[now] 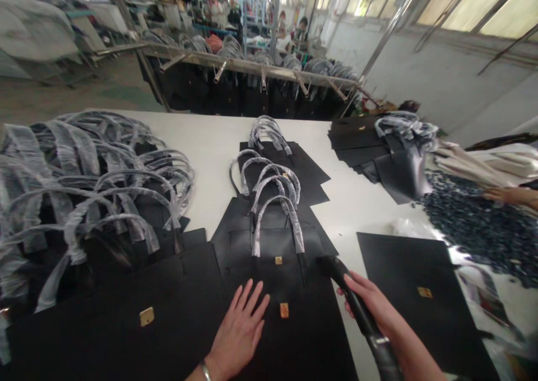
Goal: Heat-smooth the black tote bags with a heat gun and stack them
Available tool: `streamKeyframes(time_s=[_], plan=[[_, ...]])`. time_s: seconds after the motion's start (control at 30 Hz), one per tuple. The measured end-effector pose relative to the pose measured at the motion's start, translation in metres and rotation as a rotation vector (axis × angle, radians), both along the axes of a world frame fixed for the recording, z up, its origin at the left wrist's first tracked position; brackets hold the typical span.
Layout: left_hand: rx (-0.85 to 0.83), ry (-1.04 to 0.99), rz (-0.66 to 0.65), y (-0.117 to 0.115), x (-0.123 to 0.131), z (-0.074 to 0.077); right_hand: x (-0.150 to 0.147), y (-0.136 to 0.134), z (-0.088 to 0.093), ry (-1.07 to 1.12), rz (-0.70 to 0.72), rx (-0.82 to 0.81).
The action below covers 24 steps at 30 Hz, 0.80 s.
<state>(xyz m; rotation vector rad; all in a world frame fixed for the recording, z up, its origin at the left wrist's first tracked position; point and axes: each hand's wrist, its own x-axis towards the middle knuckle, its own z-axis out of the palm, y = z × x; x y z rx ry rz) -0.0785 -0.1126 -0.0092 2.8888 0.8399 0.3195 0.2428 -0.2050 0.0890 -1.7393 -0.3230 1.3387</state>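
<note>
My left hand (240,331) lies flat on a black leather-like bag panel (311,342), its fingers stretched out. Just right of its fingertips is a gold clasp plate (284,310), and a smaller gold fitting (278,260) sits above it. My right hand (372,301) is wrapped round a long black wand-like tool (362,309), whose exact kind I cannot make out. The tool's tip is over the panel's right edge, touching or just above it. Arched, plastic-wrapped handles (279,213) stand on the bag pieces beyond my hands.
Many plastic-wrapped handles (84,162) on black bags fill the left. At right lie a black panel (403,280), more stacked pieces (370,145) and a heap of small dark parts (483,230), where another person's hand (513,195) reaches in. A metal rack (252,67) stands behind the white table (210,129).
</note>
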Motion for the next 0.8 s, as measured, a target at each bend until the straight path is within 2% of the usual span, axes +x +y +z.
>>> streamKeyframes(time_s=[0.13, 0.23, 0.37, 0.47, 0.6, 0.7, 0.8], plan=[[0.001, -0.023, 0.008, 0.0, 0.001, -0.003, -0.006, -0.012, -0.003, 0.041, 0.017, -0.038], [0.002, -0.025, 0.0, 0.001, 0.003, -0.005, -0.01, -0.004, -0.003, -0.023, -0.022, 0.012], [-0.007, 0.007, -0.01, 0.0, 0.004, -0.004, -0.006, 0.003, 0.012, -0.18, -0.149, 0.103], [-0.033, 0.038, 0.001, -0.002, 0.007, -0.003, 0.003, -0.019, 0.029, -0.203, -0.175, 0.088], [-0.06, 0.042, 0.009, -0.006, 0.017, -0.003, -0.001, -0.066, 0.047, -0.231, -0.19, 0.02], [-0.071, 0.028, 0.021, -0.012, 0.032, -0.004, -0.016, -0.091, 0.049, -0.238, -0.224, -0.022], [-0.1, -0.012, 0.02, -0.023, 0.053, -0.002, -0.035, -0.098, 0.046, -0.213, -0.203, -0.068]])
